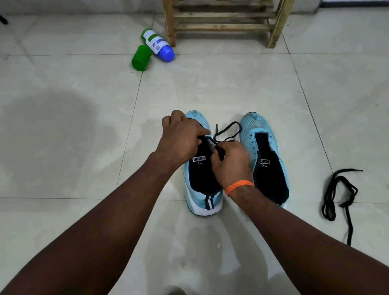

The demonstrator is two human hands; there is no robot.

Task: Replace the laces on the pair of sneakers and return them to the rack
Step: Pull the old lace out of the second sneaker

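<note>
Head view: left sneaker (199,177) and right sneaker (254,129) stand side by side on floor (95,131), toes toward rack (224,23). Left grip (181,141) curls on left sneaker's upper. Right grip (232,164) pinches black lace (220,151), loop between shoes. Second lace (344,203) lies loose, far right.

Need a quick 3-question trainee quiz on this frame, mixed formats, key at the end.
1. True or false: the loose lace on the floor lies to the right of both sneakers.
2. What does the right hand pinch? A) a black lace B) a sock C) a brush
3. How many bottles lie on the floor near the wooden rack?
Key: 1 true; 2 A; 3 two.
</note>
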